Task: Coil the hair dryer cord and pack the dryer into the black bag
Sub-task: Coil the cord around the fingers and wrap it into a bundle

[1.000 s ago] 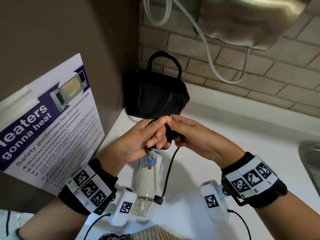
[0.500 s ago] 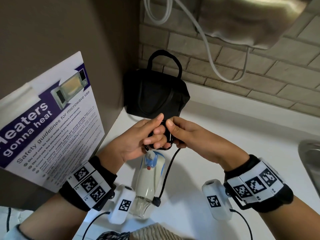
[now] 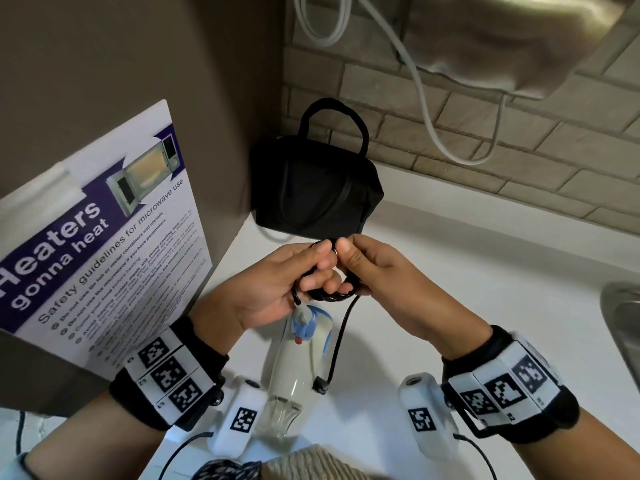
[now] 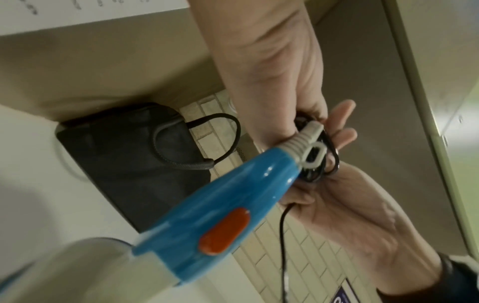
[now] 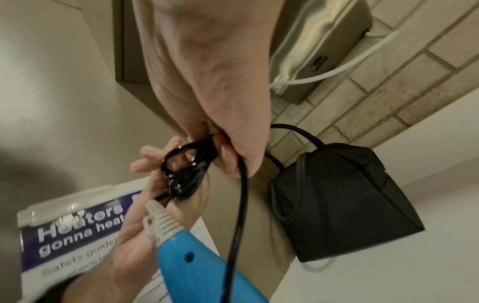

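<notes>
Hair dryer [image 3: 298,358], a white and blue plastic unit with an orange switch, is hanging nozzle-down over the white desk [image 3: 450,289], suspended near the person between both wrists. Its thin black cord [image 3: 341,336] is being gathered into small loops just above the handle. Left hand [image 3: 273,285] is gripping the coiled bundle, fingers [image 3: 320,258] curled round the loops. Right hand [image 3: 377,275] is pinching the loose run of cord against the bundle. One free length is dangling down to the plug [image 3: 320,384].

Judgement: coiling is nearly complete. Advised practice: keep loops equal in size, hold the bundle firmly, feed the tail without twisting, avoid straining the grey strain relief [image 4: 302,139].

Black fabric bag [image 3: 311,188] with loop handles is standing at the far left corner, apparently closed.
</notes>
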A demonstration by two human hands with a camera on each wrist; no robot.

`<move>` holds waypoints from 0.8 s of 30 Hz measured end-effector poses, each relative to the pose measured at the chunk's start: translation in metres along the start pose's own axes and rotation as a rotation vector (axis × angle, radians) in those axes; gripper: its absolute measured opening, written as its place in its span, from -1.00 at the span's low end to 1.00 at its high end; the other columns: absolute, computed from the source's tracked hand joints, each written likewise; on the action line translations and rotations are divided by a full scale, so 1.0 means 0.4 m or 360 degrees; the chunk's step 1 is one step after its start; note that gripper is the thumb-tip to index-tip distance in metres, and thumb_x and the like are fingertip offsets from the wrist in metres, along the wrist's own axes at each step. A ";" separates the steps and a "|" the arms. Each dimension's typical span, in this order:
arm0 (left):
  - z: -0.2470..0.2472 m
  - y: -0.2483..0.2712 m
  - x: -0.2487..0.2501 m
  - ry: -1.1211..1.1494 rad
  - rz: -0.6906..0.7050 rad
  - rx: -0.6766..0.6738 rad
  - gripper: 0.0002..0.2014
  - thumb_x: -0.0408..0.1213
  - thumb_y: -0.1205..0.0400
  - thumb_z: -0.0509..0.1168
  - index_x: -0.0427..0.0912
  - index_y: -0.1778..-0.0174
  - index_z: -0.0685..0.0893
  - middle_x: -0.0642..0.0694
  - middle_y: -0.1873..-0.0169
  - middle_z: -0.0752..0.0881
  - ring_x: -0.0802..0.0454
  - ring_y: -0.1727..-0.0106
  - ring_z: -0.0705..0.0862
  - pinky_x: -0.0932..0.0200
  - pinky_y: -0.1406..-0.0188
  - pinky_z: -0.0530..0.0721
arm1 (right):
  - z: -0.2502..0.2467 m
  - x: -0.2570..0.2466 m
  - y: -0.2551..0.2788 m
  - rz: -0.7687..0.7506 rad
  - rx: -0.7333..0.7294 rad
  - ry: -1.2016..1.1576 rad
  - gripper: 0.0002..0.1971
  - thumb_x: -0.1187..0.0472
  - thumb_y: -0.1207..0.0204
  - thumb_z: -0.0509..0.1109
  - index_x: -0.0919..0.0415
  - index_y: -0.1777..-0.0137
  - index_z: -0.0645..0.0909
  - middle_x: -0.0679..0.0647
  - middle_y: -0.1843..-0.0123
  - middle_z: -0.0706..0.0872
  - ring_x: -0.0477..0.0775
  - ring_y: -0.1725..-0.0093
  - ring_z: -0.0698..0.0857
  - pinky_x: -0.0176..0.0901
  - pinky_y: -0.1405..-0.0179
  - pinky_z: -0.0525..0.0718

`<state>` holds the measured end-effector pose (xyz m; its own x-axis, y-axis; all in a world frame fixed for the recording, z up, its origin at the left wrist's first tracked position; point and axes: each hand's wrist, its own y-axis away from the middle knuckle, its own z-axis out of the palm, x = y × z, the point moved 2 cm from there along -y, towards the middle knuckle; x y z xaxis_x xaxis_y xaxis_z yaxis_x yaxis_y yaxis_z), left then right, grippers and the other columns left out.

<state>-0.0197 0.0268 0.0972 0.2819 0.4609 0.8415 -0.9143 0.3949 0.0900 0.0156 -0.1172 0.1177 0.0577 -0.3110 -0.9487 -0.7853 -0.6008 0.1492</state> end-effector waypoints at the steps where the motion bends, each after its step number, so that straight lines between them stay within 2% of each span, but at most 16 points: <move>1: -0.003 0.003 -0.001 -0.0011 -0.0004 0.0029 -0.65 -0.12 -0.71 0.04 -0.11 0.35 0.54 0.14 0.67 0.42 0.19 0.39 0.59 0.24 -0.06 0.68 | -0.002 0.004 -0.001 0.0021 0.0010 -0.0017 -0.45 -0.21 -0.59 0.19 0.37 -0.08 0.52 0.35 0.15 0.57 0.10 0.18 0.47 -0.04 0.10 0.48; 4: -0.012 0.005 0.000 -0.0084 0.0023 0.0077 -0.75 -0.16 -0.70 0.07 -0.22 0.19 0.51 0.14 0.59 0.44 0.19 0.33 0.60 0.20 -0.14 0.68 | -0.009 0.010 -0.003 0.0063 0.0044 -0.0062 -0.53 -0.12 -0.61 0.19 0.36 -0.05 0.54 0.02 0.21 0.57 0.04 0.17 0.49 -0.25 0.22 0.46; 6: -0.014 0.004 0.002 -0.0159 0.0030 0.0092 -0.77 -0.16 -0.68 0.08 -0.23 0.17 0.48 0.14 0.58 0.43 0.19 0.33 0.60 0.15 -0.21 0.67 | -0.013 0.007 -0.002 0.0064 0.0048 -0.0132 -0.65 -0.04 -0.63 0.20 0.29 0.04 0.54 -0.07 0.30 0.56 0.04 0.21 0.47 -0.37 0.36 0.42; 8: -0.009 0.004 0.003 -0.0194 0.0034 0.0103 -0.77 -0.16 -0.67 0.09 -0.22 0.20 0.49 0.11 0.59 0.40 0.17 0.37 0.57 0.22 -0.08 0.68 | -0.022 -0.002 0.004 0.0094 -0.0064 -0.0273 -0.70 0.00 -0.64 0.19 0.27 -0.01 0.53 -0.10 0.36 0.55 -0.02 0.32 0.41 -0.39 0.43 0.35; 10: -0.002 0.006 0.002 -0.0224 0.0056 0.0107 -0.76 -0.17 -0.67 0.09 -0.20 0.25 0.51 0.09 0.60 0.36 0.16 0.41 0.53 0.35 0.12 0.65 | -0.035 -0.011 0.011 0.0178 -0.0260 -0.0435 -0.66 -0.03 -0.62 0.17 0.27 -0.06 0.54 -0.10 0.38 0.51 -0.10 0.43 0.29 -0.32 0.44 0.25; 11: 0.001 0.007 0.001 -0.0253 0.0070 0.0102 -0.75 -0.18 -0.67 0.09 -0.18 0.27 0.52 0.08 0.59 0.35 0.16 0.42 0.52 0.40 0.22 0.63 | -0.042 -0.016 0.015 0.0228 -0.0323 -0.0508 -0.63 -0.07 -0.60 0.15 0.25 -0.01 0.54 -0.08 0.38 0.49 -0.11 0.45 0.23 -0.30 0.44 0.22; 13: 0.002 0.006 -0.001 -0.0364 0.0083 0.0063 -0.71 -0.12 -0.68 0.09 -0.09 0.31 0.55 0.08 0.55 0.37 0.20 0.42 0.50 0.45 0.36 0.54 | -0.053 -0.022 0.021 0.0289 -0.0335 -0.0589 -0.63 -0.14 -0.56 0.14 0.19 0.09 0.55 -0.06 0.39 0.46 -0.09 0.45 0.15 -0.30 0.47 0.19; 15: -0.001 0.005 -0.002 -0.0514 0.0090 0.0011 -0.69 -0.02 -0.71 0.08 -0.01 0.33 0.51 0.10 0.48 0.43 0.25 0.43 0.45 0.42 0.44 0.45 | -0.053 -0.021 0.022 0.0285 -0.0245 -0.0573 -0.66 -0.13 -0.55 0.16 0.14 0.14 0.54 -0.10 0.43 0.43 -0.06 0.42 0.10 -0.28 0.45 0.20; 18: -0.006 0.002 -0.010 -0.0611 0.0079 0.0015 -0.69 0.02 -0.66 0.05 0.12 0.36 0.55 0.15 0.38 0.51 0.21 0.37 0.41 0.35 0.39 0.41 | -0.047 -0.009 0.021 0.0282 -0.0075 -0.0657 -0.70 -0.09 -0.57 0.18 0.11 0.22 0.54 -0.12 0.46 0.39 -0.09 0.47 0.13 -0.35 0.47 0.27; 20: -0.010 0.000 -0.022 -0.0656 0.0099 0.0057 -0.69 0.08 -0.65 0.08 0.16 0.35 0.57 0.18 0.35 0.53 0.05 0.27 0.32 0.23 0.29 0.25 | -0.044 -0.002 0.017 0.0291 0.0005 -0.0724 -0.70 -0.09 -0.55 0.22 0.10 0.26 0.54 -0.12 0.47 0.39 -0.05 0.43 0.11 -0.37 0.50 0.32; 22: -0.012 0.000 -0.029 -0.0722 0.0151 0.0082 -0.73 0.16 -0.61 0.12 0.15 0.32 0.55 0.18 0.35 0.52 -0.16 0.22 0.17 0.00 0.28 0.10 | -0.039 0.001 0.015 0.0318 0.0055 -0.0828 -0.72 -0.08 -0.50 0.27 0.11 0.26 0.54 -0.10 0.47 0.38 0.00 0.36 0.07 -0.34 0.50 0.28; 23: -0.011 0.000 -0.030 -0.0753 0.0176 0.0093 -0.72 0.16 -0.63 0.12 0.13 0.31 0.52 0.17 0.36 0.50 -0.16 0.24 0.16 -0.03 0.29 0.09 | -0.036 0.002 0.014 0.0329 0.0062 -0.0885 -0.73 -0.07 -0.50 0.28 0.12 0.26 0.53 -0.10 0.48 0.38 -0.01 0.38 0.08 -0.33 0.51 0.25; 24: -0.010 0.000 -0.031 -0.0780 0.0203 0.0109 -0.70 0.14 -0.67 0.10 0.07 0.28 0.49 0.17 0.38 0.47 -0.07 0.29 0.18 0.03 0.31 0.11 | -0.032 0.003 0.014 0.0340 0.0061 -0.0925 -0.74 -0.04 -0.52 0.27 0.12 0.27 0.53 -0.09 0.49 0.36 -0.04 0.41 0.08 -0.33 0.52 0.22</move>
<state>-0.0222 0.0243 0.0846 0.0121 0.0685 0.9976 -0.9541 0.2994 -0.0089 0.0192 -0.1305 0.1211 -0.4399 0.0370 -0.8973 -0.7646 -0.5395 0.3526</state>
